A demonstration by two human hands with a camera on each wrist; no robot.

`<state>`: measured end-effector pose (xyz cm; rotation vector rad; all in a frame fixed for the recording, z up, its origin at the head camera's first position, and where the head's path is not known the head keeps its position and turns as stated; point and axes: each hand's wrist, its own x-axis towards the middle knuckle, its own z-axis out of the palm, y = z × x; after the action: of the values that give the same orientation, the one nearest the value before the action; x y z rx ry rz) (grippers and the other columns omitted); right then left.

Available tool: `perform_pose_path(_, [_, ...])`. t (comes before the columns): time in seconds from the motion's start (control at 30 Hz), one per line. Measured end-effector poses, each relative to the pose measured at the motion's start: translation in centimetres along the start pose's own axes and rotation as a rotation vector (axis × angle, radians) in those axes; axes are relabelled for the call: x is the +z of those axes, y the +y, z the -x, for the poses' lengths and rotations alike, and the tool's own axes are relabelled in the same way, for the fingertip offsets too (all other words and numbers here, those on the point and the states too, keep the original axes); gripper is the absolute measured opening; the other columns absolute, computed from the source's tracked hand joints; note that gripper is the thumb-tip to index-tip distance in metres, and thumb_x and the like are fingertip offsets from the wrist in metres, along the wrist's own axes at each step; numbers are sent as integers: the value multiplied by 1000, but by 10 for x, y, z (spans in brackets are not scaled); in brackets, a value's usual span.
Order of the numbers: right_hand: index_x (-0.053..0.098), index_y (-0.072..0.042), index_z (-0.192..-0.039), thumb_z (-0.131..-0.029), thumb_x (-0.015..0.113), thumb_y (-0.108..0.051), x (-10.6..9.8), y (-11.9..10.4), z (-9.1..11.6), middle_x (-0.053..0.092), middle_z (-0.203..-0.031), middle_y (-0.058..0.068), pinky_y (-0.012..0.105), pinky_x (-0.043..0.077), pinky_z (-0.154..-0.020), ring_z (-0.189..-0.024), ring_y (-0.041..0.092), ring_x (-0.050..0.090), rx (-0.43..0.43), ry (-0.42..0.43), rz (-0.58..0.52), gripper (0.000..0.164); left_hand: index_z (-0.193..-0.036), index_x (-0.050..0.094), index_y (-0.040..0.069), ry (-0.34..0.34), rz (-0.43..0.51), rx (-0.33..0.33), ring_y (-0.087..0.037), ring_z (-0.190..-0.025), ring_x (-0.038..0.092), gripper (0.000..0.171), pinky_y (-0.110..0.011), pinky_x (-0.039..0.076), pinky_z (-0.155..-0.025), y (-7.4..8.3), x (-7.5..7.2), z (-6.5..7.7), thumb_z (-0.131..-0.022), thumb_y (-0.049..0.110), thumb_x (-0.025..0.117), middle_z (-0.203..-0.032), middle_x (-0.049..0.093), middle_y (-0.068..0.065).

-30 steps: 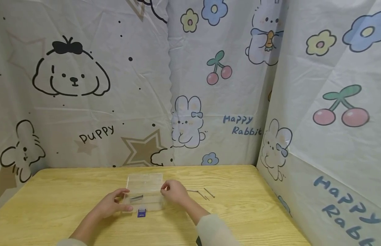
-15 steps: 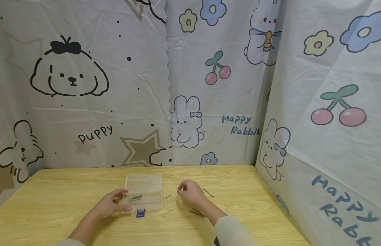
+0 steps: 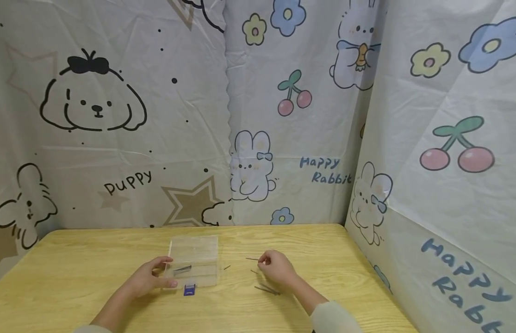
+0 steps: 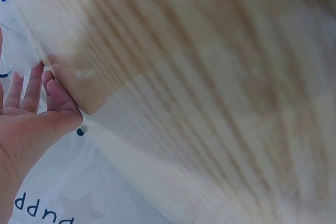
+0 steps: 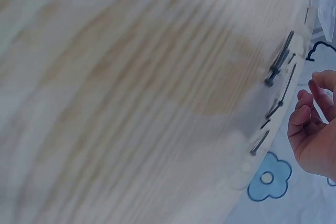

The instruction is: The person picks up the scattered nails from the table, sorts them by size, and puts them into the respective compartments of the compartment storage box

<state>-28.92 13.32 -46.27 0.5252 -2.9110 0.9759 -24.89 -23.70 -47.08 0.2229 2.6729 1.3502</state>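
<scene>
A clear plastic box (image 3: 205,279) with its lid (image 3: 194,248) raised and a purple-blue latch (image 3: 189,290) stands on the table, several nails (image 3: 182,270) lying in it at the left. My left hand (image 3: 148,276) grips the box's left side, thumb at the front and fingers behind. Over the table to the right is my right hand (image 3: 279,268), fingers loosely curled, no item visible between them. Its fingertips overlap the end of a thin nail (image 3: 251,259) in the head view. In the right wrist view, thicker nails (image 5: 278,61) lie beside the fingers.
More loose nails (image 3: 266,289) lie in front of my right hand on the wood-grain table (image 3: 95,259). One short nail (image 3: 227,267) is just right of the box. Patterned cloth (image 3: 191,152) hangs behind the table and along its right side.
My right hand has moved right, away from the box's right edge to above the loose nails. My left hand stays at the box's left side.
</scene>
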Motion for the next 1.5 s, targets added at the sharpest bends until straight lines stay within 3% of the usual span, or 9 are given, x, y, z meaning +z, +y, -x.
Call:
perform_pose_path(0.43, [65,-8,-86,-86,63,-14,-9,28,17,52,-71,-2,21,35,-53,-63,9,43,18,47,13,7,-133,43,-2,-2,-22,36,-44,-109,52,75,-54,45,-91,0,0,0,-75,32,78,-127,49,-32])
perform_pose_path(1.0, [66,-10,-84,-83,62,-14,-6,42,20,54,-68,-4,21,36,-52,-61,9,45,90,57,40,5,-132,44,-1,-2,-4,40,-38,-106,54,73,-49,48,-88,-4,1,1,-76,30,78,-127,50,-31])
perform_pose_path(1.3, [66,-10,-85,-83,65,-15,-8,47,19,61,-78,-1,25,42,-59,-70,10,51,104,92,74,6,-132,44,0,2,-9,25,-34,-103,55,74,-47,49,-85,-2,1,0,-75,31,78,-127,49,-32])
perform_pose_path(1.5, [65,-9,-85,-83,65,-14,-9,48,18,60,-78,-1,25,41,-59,-70,10,51,110,92,76,5,-132,44,-1,2,3,17,-28,-98,55,75,-38,49,-79,-2,1,-1,-74,31,79,-126,50,-32])
